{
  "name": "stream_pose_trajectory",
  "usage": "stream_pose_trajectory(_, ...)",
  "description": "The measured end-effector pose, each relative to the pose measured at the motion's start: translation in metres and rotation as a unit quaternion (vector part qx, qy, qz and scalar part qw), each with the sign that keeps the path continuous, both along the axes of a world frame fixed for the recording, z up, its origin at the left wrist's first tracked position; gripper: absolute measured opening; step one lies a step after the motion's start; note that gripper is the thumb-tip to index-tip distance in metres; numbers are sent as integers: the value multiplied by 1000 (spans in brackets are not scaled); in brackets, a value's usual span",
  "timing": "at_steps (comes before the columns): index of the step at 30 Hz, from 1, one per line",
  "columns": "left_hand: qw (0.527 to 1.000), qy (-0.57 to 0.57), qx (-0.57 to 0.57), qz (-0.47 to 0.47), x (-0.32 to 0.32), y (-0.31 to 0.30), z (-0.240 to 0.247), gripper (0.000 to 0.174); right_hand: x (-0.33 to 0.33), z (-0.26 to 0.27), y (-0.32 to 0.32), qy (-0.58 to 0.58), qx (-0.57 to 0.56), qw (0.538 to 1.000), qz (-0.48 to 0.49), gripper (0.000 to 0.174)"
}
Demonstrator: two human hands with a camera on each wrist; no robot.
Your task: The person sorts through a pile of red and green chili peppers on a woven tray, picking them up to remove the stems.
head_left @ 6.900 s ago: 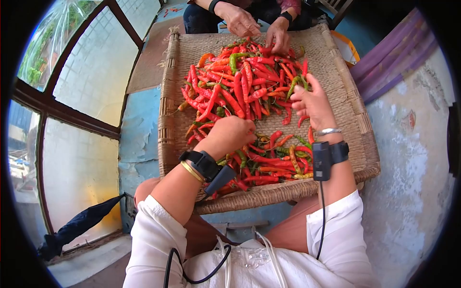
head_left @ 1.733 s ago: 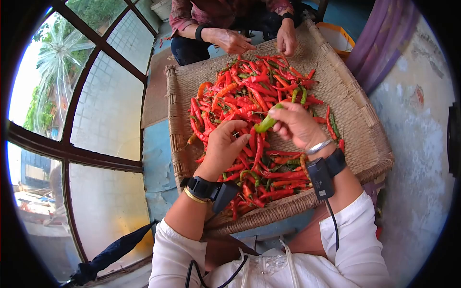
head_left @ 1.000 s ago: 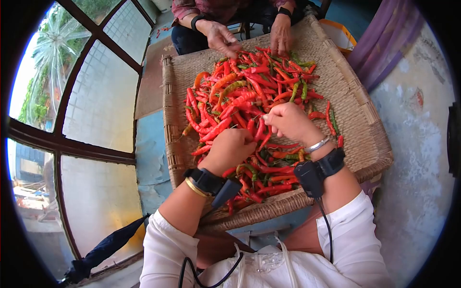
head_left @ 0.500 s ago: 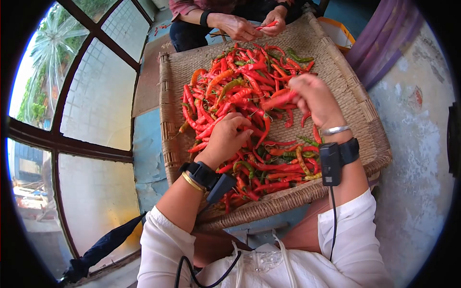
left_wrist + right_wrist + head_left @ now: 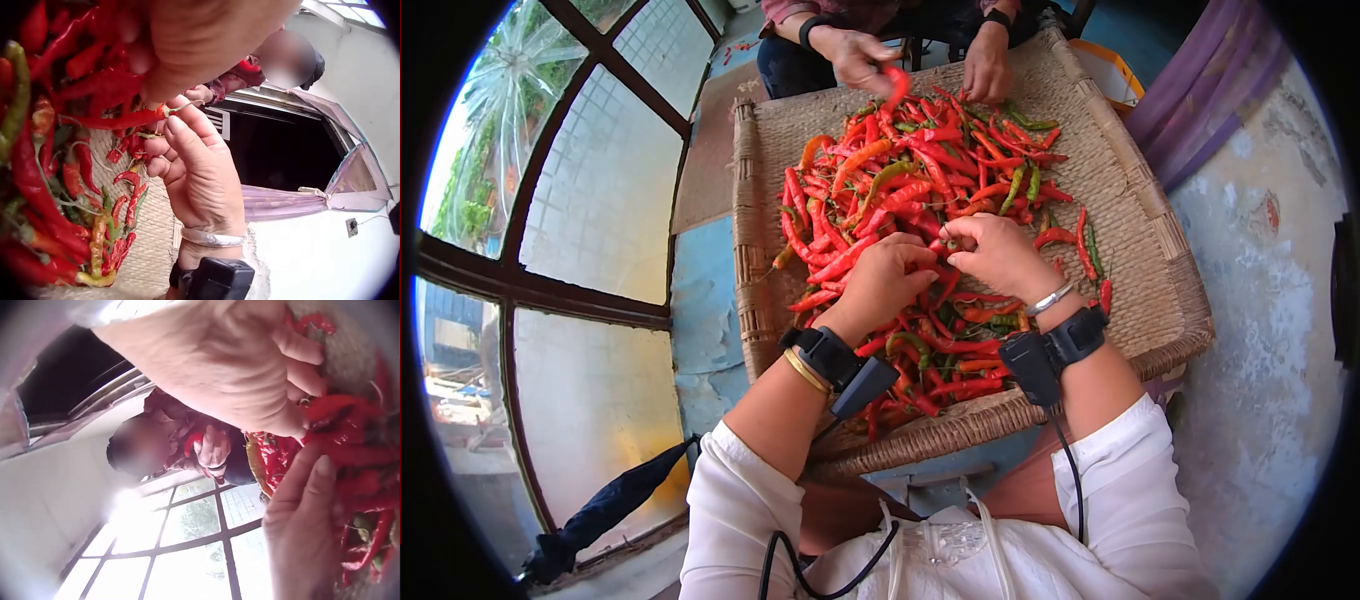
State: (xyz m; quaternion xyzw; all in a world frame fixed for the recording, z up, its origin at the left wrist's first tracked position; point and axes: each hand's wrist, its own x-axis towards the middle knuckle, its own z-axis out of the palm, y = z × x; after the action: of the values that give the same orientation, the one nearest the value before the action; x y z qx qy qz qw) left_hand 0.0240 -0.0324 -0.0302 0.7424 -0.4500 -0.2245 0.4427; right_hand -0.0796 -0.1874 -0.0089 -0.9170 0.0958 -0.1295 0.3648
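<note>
Both hands meet over the near part of a heap of red and green peppers (image 5: pixel 930 160). In the left wrist view, a slim red pepper (image 5: pixel 125 120) lies across beneath the left hand (image 5: pixel 219 37), which grips it near its top. The thumb and forefinger of the right hand (image 5: pixel 203 169) pinch its green stem end. The head view has the left hand (image 5: pixel 885 280) and the right hand (image 5: pixel 1000 255) almost touching, fingers bent, the pepper mostly hidden. In the right wrist view, the left hand's (image 5: pixel 306 531) thumb and forefinger are close to the right hand's (image 5: pixel 206 362) fingertips.
The peppers lie on a woven tray (image 5: pixel 1145 260) with a raised rim. Across it sits another person, one hand (image 5: pixel 855 55) holding a red pepper, the other (image 5: pixel 987 72) at the heap. Windows and a dark folded umbrella (image 5: pixel 610 505) are on the left, a wall (image 5: pixel 1250 300) on the right.
The right hand, half a second ago out to the right with a red pepper, has come back beside the left hand. Opposite, the person's hands have parted, one carrying a red pepper above the heap.
</note>
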Motion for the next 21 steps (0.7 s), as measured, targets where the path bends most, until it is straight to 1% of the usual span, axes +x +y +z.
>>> stream_pose_trajectory(1,1000,2,0,0,-1,0,1,21,0,3,1,2,0,1000,0,22)
stream_pose_trajectory(3,999,19,-20,-28,-4,-1,3,20,1,6,1,64,65,996,-5,17)
stream_pose_trajectory(4,999,20,-21,-28,-5,-2,3,20,1,7,1,65,64,996,-6,17)
stream_pose_trajectory(6,996,78,38,-23,-5,-2,3,29,1,9,1,39,35,999,-5,16)
stream_pose_trajectory(7,996,78,38,-24,-7,-3,3,29,1,12,2,40,36,999,-6,16)
stream_pose_trajectory(9,996,79,-29,34,-9,-5,5,35,2,20,6,28,86,996,10,16)
stream_pose_trajectory(10,996,79,-29,33,-10,-4,7,35,2,22,6,27,86,996,10,16)
stream_pose_trajectory(12,997,73,31,2,-10,-3,13,39,2,24,5,36,162,986,0,17)
stream_pose_trajectory(13,997,73,31,2,-10,-2,12,39,1,24,5,37,162,986,0,17)
stream_pose_trajectory(15,994,105,40,-10,-9,-2,12,36,0,26,6,29,210,977,-9,19)
stream_pose_trajectory(16,994,106,40,-9,-9,-2,12,36,0,27,7,30,209,977,-7,19)
stream_pose_trajectory(18,992,121,-24,5,-12,-3,15,30,0,28,9,10,247,969,10,19)
stream_pose_trajectory(19,992,122,-24,6,-11,-3,12,30,0,28,10,11,247,969,11,19)
stream_pose_trajectory(21,987,141,-69,28,-8,-4,9,23,2,28,12,-91,160,983,-22,18)
